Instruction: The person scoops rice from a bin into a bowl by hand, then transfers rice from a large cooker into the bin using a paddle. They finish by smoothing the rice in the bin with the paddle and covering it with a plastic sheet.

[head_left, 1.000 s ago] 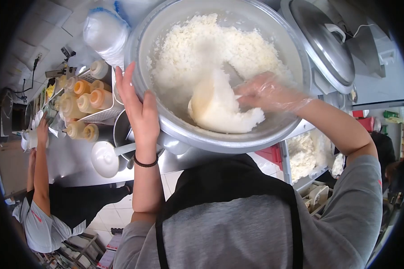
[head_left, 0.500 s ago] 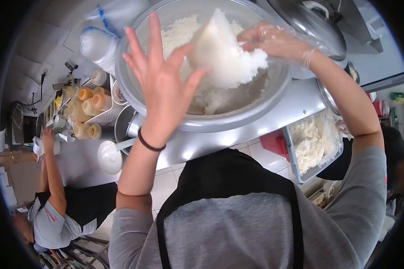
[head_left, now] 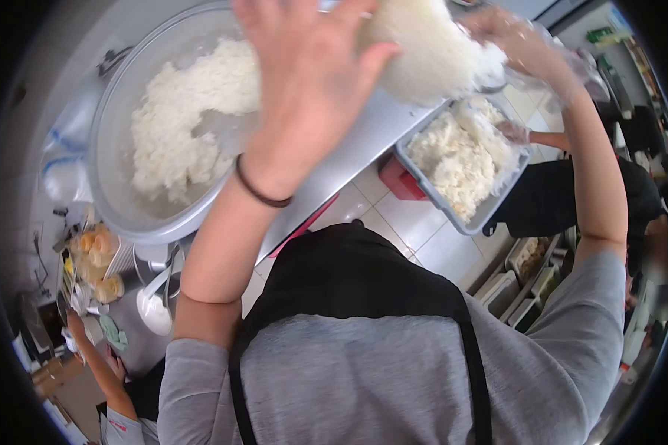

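My right hand [head_left: 516, 48], in a clear plastic glove, grips the right side of a large white clump of rice [head_left: 419, 52]. Bare and blurred by motion, my left hand [head_left: 304, 74] is at the clump's left side, its fingers spread and its thumb overlapping the rice in this view. The clump is up in the air, over the counter edge near a grey bin [head_left: 441, 202] of rice. Left of my hands stands a wide metal bowl [head_left: 105, 159] with more rice [head_left: 174, 122] inside.
Another person's gloved hand [head_left: 513, 133] is at the bin's right edge. A white ladle [head_left: 154, 308] and sauce bottles [head_left: 96, 248] lie at the lower left, where another person's arm [head_left: 100, 371] reaches in. Food trays [head_left: 531, 256] stand low on the right.
The rice clump has come out from over the bowl and travelled right towards the bin, with both my hands moving along. The view has turned right, so the bowl now appears farther left.
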